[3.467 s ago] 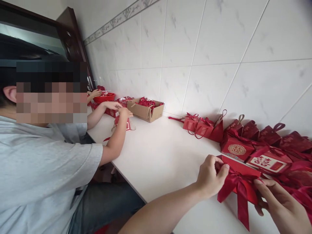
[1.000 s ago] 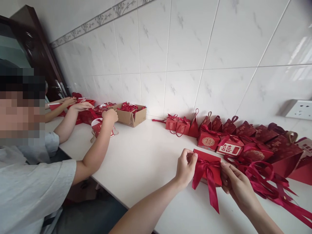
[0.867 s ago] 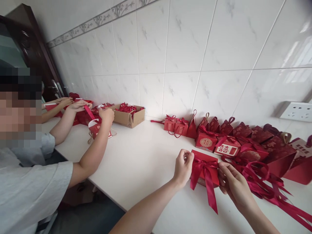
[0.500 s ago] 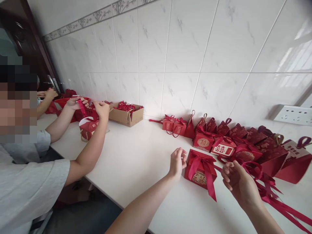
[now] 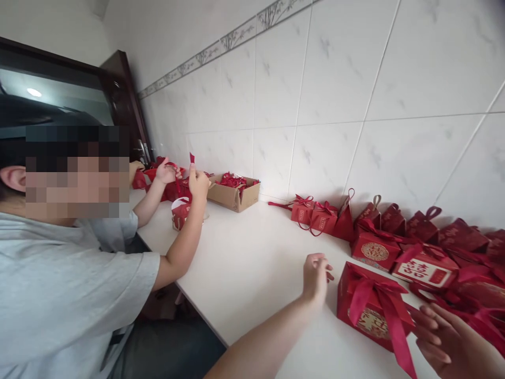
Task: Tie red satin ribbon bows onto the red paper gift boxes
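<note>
A red gift box (image 5: 369, 310) tied with a red ribbon bow stands on the white table (image 5: 256, 263) in front of me. My left hand (image 5: 316, 276) hovers just left of the box, fingers loosely curled, holding nothing. My right hand (image 5: 453, 339) is at the box's right side with fingers spread, touching or nearly touching its edge. Loose ribbon tails hang down the box's front.
Many red gift boxes and bags (image 5: 394, 237) line the tiled wall. A cardboard box of red ribbons (image 5: 233, 190) stands farther left. A person in a grey shirt (image 5: 71, 295) sits at my left, tying ribbon on a red box (image 5: 180, 213). Another person's hand (image 5: 136, 168) shows beyond.
Both my hands have let go of the bow and box; the box now stands on the table. My view has swung left again.
</note>
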Available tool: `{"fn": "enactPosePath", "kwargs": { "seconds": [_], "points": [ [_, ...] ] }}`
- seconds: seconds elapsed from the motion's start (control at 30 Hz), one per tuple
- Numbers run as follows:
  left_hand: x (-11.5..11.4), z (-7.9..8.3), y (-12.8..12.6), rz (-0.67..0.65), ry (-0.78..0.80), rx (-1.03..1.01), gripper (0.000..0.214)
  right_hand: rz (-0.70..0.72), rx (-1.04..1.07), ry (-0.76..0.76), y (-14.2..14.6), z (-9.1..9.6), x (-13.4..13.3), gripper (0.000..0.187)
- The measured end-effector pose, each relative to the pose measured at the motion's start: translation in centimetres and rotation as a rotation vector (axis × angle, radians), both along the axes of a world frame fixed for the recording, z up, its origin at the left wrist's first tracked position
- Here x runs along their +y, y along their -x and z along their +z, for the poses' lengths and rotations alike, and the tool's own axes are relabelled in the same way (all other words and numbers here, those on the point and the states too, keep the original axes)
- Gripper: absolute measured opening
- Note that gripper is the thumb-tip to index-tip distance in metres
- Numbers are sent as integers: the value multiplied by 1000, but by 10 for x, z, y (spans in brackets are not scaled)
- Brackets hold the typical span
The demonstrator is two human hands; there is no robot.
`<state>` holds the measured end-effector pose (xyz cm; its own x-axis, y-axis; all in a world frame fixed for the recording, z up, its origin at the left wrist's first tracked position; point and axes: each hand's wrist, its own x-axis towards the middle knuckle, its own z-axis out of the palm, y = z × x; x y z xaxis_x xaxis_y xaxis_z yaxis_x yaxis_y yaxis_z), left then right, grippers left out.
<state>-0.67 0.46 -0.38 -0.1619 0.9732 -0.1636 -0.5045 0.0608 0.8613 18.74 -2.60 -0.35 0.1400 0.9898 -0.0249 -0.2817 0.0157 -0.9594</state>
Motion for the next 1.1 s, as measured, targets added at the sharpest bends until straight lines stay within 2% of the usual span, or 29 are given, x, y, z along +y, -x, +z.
{"fn": "enactPosePath", "kwargs": {
  "seconds": [0.1, 0.17, 0.23, 0.33, 0.43, 0.53, 0.67, 0.8, 0.9, 1.1],
  "points": [
    [-14, -5, -8, -57, -223, 349, 37, -86, 97, 296, 8, -5, -1, 37],
    [-22, -7, -9, -141, -374, 572, 49, -71, 16, 284, 14, -4, -6, 40],
    [-26, -8, -8, -219, -445, 661, 57, -30, -116, 199, 17, -3, -12, 43],
    [-23, -9, -5, -281, -459, 683, 60, -4, -279, 107, 20, -1, -17, 46],
    [-18, -12, -4, -282, -470, 678, 63, -13, -372, 65, 24, 5, -20, 46],
    [-15, -14, -3, -305, -493, 659, 72, -41, -420, -11, 30, 12, -24, 46],
    [-10, -15, -2, -419, -473, 525, 82, -111, -437, -91, 36, 12, -21, 47],
    [-5, -14, 2, -534, -490, 451, 83, -42, -458, -133, 35, 8, -19, 43],
    [-6, -13, 5, -520, -587, 563, 83, -19, -449, -156, 35, 10, -20, 38],
    [-3, -13, 8, -445, -868, 843, 89, -79, -373, -125, 34, 13, -20, 41]
  ]
}}
